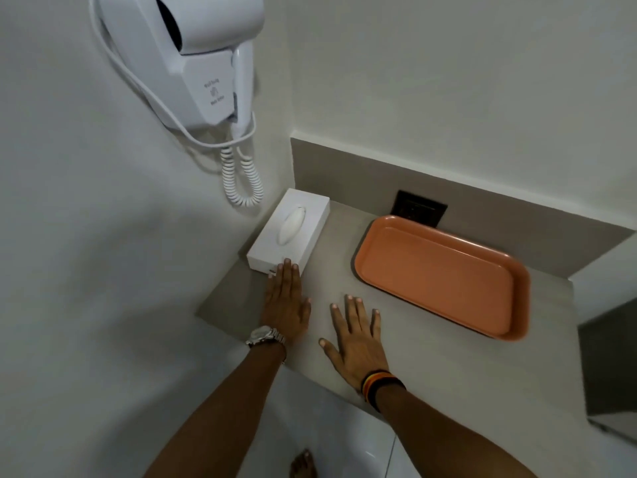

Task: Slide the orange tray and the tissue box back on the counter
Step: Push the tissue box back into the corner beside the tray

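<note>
Nearest the viewer, two bare forearms are seen reaching over the front edge of the grey tabletop (pixel 431 357). The right hand (pixel 355 343) is laid flat with its fingers spread apart, nothing being held; it lies well short of the tray, probably resting or waiting its turn. The left hand (pixel 286 305) is also flat, its fingers held together and straight, and their tips are set against the near end of the tissue box (pixel 289 232), as would suit a push rather than a grasp. One watch (pixel 263 336) is worn on the left wrist and a stack of bands (pixel 379 382) on the right.

Beyond the left hand, one white tissue box is found by the side wall, its far end close to the corner, so little travel seems to be left. To the right of the tissue box, and apart from it, one orange tray (pixel 437 277) lies empty and slantwise, its far corner near a dark socket plate (pixel 420 208) in the low back ledge. Above the tissue box, one hair dryer (pixel 193 60) is mounted on the wall, its coiled cord hanging down.
</note>
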Demonstrator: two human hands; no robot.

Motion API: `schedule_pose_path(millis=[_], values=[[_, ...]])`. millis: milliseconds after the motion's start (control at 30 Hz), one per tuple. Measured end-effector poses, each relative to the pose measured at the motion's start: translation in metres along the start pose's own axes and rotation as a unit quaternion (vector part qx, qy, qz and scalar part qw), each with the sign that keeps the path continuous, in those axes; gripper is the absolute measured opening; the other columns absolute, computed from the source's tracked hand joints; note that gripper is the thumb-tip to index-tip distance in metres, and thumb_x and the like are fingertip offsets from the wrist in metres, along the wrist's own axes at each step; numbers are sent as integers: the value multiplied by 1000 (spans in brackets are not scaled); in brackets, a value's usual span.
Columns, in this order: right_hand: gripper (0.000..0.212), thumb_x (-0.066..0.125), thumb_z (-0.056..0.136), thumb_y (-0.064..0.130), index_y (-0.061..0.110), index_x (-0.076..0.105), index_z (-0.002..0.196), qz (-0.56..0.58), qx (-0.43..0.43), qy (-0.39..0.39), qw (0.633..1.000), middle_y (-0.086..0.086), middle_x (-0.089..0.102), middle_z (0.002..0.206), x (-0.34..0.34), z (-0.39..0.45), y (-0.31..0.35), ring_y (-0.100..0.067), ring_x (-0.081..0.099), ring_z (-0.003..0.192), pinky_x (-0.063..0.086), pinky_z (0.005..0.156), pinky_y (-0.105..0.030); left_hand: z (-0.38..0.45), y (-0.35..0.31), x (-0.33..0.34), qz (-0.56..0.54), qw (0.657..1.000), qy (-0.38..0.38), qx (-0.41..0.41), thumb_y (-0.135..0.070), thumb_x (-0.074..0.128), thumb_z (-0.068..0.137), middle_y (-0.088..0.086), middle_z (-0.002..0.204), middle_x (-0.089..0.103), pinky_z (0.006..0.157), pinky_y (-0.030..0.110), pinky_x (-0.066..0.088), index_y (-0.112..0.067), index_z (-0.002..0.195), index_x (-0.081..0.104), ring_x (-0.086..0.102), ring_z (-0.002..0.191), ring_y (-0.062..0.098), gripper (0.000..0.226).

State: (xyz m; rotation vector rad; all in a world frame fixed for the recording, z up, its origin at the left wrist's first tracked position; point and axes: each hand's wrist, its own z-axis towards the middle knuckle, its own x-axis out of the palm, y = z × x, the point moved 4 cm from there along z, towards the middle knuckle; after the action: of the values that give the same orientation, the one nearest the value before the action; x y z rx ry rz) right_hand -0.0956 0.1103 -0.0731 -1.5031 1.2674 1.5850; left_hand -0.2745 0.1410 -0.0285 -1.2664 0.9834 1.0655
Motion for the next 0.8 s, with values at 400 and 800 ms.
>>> schedule_pose_path(millis=[400,800], values=[[74,20,99,71,31,18,161,17,10,-36,999,-9,12,170,8,-10,-9,-27,6,158,5,125,-59,27,6,0,39,994,87,-60,-46,36,100,15,168,-19,127,51,-1,-6,160,-13,-12,158,31,87],[71,24,100,68,31,22,161,8,21,-38,999,-8,15,170,8,-5,-8,-26,9,158,4,124,-56,69,32,1,45,992,107,-42,-48,34,100,16,166,-26,127,51,-6,-5,158,-18,-17,156,31,89]])
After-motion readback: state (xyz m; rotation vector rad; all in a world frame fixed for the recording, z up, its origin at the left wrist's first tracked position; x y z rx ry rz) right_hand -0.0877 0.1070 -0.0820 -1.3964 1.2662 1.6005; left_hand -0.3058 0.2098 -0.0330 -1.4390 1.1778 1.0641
